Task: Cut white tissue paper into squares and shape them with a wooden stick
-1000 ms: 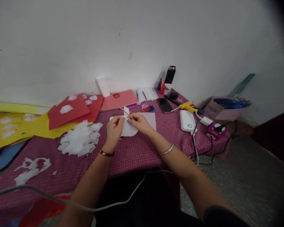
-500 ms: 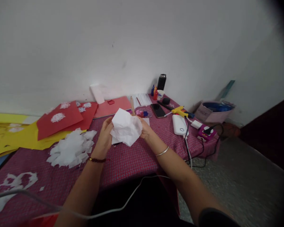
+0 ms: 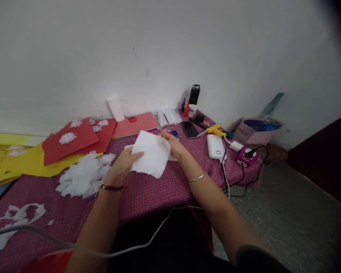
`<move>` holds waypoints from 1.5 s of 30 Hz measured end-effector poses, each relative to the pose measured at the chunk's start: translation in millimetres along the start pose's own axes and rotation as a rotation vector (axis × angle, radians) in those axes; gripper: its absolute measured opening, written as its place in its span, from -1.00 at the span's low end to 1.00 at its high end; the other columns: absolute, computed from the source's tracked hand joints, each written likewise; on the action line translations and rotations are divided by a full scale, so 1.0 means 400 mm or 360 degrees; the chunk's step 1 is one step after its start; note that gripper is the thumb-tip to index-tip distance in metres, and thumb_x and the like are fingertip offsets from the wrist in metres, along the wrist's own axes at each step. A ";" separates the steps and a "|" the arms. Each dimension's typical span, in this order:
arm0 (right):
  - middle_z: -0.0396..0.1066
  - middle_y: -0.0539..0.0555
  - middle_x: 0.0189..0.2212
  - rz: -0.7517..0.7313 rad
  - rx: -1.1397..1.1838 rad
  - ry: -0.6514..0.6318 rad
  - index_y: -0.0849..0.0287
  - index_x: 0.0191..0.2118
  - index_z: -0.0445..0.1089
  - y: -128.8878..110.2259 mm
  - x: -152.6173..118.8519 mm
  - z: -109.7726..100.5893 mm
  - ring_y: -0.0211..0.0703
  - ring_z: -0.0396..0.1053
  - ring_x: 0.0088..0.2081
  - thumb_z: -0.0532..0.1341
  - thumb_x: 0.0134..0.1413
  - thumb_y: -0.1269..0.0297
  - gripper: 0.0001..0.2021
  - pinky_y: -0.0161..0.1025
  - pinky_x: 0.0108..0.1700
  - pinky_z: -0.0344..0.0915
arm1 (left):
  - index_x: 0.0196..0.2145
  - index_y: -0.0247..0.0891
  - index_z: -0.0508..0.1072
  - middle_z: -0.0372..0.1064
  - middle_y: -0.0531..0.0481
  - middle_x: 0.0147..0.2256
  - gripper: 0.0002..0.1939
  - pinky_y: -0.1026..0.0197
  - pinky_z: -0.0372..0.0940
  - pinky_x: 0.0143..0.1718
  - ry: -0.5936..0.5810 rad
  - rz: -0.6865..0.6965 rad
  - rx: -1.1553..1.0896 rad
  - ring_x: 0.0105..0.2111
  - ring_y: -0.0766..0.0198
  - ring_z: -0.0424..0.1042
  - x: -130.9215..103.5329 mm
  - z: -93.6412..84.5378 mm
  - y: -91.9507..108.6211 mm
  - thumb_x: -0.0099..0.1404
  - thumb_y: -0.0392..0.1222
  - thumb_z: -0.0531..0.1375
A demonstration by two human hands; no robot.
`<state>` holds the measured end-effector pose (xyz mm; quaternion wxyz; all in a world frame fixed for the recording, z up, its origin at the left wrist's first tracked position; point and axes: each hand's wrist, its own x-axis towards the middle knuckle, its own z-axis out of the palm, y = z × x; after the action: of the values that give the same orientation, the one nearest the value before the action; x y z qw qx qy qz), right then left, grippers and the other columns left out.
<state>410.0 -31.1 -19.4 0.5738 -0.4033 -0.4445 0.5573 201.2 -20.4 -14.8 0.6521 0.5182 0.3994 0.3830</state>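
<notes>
My left hand [image 3: 124, 163] pinches the left edge of a white, soft-looking paper sheet [image 3: 150, 154], with the thumb lying on top. At the sheet's upper right corner, my right hand [image 3: 173, 146] is closed around a thin tan stick [image 3: 160, 124] that points up and away. The stick's lower end is hidden, so I cannot tell what kind of tool it is. Under the sheet, more white paper shows at the edges. A pile of torn white tissue pieces [image 3: 83, 175] lies to the left of my left hand.
Red cards [image 3: 83, 146] with white flower-like patches and yellow sheets [image 3: 31, 163] lie left. Beyond my right hand are a phone [image 3: 190, 129], paint bottles [image 3: 186, 109] and a black flask [image 3: 194, 94]. A yellow glue gun [image 3: 216, 131], white power bank [image 3: 215, 147] and cables sit right.
The sheet was crumpled and gathered between both hands; it now lies flatter and more spread out. The stick has tilted, and my left thumb has come over the top of the sheet.
</notes>
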 end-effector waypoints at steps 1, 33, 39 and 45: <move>0.24 -0.15 -0.62 0.0023 -0.0100 -0.0059 0.19 -0.42 0.30 0.001 0.001 -0.011 -0.42 0.10 -0.65 0.40 -0.19 0.19 -0.71 -0.43 -0.64 -0.01 | -0.32 -0.33 0.53 0.53 -0.07 -0.48 -0.57 0.24 0.30 -0.59 0.0045 -0.0001 0.0007 -0.59 0.23 0.43 0.003 -0.010 0.001 -0.20 -0.16 0.45; 0.03 -0.24 -0.69 -0.0012 -0.0162 -0.0487 0.18 -0.40 0.22 -0.004 -0.042 0.060 -0.47 -0.09 -0.69 0.33 -0.04 0.19 -0.73 -0.43 -0.67 -0.18 | -0.48 -0.29 0.38 0.24 0.15 -0.62 -0.75 0.41 -0.01 -0.70 -0.0192 0.0017 -0.0353 -0.71 0.53 0.13 -0.013 0.060 -0.006 -0.02 -0.18 0.38; 0.13 -0.21 -0.71 0.0019 0.0138 -0.0538 0.19 -0.31 0.25 0.019 -0.031 0.060 -0.48 -0.23 -0.76 0.11 0.20 -0.08 -0.63 -0.41 -0.71 -0.29 | -0.47 -0.29 0.38 0.43 0.07 -0.51 -0.77 0.34 0.29 -0.53 -0.0153 0.0241 -0.0324 -0.59 0.42 0.36 -0.032 0.087 0.006 -0.03 -0.21 0.37; 0.22 -0.19 -0.64 -0.0070 0.0141 -0.0537 0.18 -0.32 0.27 0.011 -0.038 0.064 -0.50 -0.14 -0.74 0.28 0.05 0.18 -0.79 -0.42 -0.69 -0.26 | -0.41 -0.30 0.45 0.43 0.08 -0.51 -0.79 0.31 0.31 -0.49 -0.0087 0.0320 -0.0376 -0.57 0.40 0.37 -0.024 0.089 -0.006 -0.03 -0.25 0.36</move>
<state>384.5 -46.7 -17.2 0.5204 -0.2686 -0.5183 0.6232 230.4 -42.7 -10.7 0.6774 0.4856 0.2799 0.4765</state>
